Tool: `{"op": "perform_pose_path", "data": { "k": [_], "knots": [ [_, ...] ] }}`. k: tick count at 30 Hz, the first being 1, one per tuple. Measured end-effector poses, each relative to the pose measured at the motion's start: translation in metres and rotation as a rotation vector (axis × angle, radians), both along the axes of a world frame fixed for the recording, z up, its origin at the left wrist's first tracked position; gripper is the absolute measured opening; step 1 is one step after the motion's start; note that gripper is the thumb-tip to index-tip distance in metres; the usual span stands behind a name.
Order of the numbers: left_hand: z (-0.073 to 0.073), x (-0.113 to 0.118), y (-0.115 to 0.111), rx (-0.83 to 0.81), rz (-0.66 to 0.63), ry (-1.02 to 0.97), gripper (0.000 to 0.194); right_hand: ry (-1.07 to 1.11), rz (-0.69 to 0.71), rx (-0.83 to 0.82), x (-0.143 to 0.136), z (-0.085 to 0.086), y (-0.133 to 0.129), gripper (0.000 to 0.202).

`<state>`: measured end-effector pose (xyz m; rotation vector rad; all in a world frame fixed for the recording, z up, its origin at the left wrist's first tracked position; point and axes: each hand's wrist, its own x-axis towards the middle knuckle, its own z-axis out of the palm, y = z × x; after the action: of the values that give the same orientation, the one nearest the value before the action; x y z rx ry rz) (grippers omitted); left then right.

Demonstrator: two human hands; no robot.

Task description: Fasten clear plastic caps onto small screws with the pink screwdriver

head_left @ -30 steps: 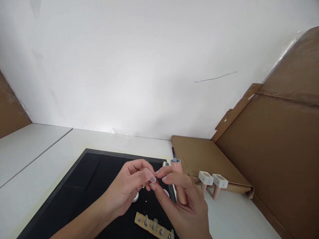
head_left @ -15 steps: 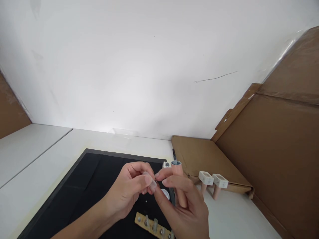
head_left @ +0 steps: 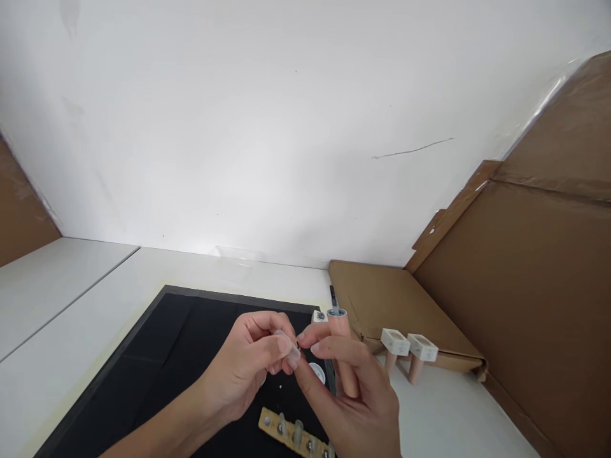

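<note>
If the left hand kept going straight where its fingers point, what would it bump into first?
Most likely the right hand's fingertips, just ahead of the clear piece the left hand pinches; exact depth is unclear.

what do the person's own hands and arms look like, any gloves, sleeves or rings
Both hands, left and right, are bare, with no gloves. The nails look short and unpainted where they show. No sleeve, watch or bracelet shows on the left forearm. I see no rings, though some fingers are hidden.

A cardboard box [head_left: 396, 299] lies beside the white wall [head_left: 238, 127].
</note>
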<state>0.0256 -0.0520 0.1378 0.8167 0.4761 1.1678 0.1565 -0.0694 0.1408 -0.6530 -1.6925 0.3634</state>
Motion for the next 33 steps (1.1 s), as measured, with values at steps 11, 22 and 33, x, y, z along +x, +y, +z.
{"op": "perform_pose_path", "data": {
  "k": [11,22,33],
  "knots": [
    [-0.003,-0.009,0.005,0.063,-0.149,-0.048,0.024,0.069,-0.015,-0.07,0.002,-0.001,0.002,0.032],
    [0.003,-0.02,0.0,0.481,0.246,0.34,0.015,0.012,-0.1,-0.141,0.027,0.017,0.0,0.017],
    [0.01,-0.018,-0.008,0.749,0.465,0.513,0.023,-0.011,-0.176,-0.131,0.025,0.026,-0.022,0.024]
  ]
}}
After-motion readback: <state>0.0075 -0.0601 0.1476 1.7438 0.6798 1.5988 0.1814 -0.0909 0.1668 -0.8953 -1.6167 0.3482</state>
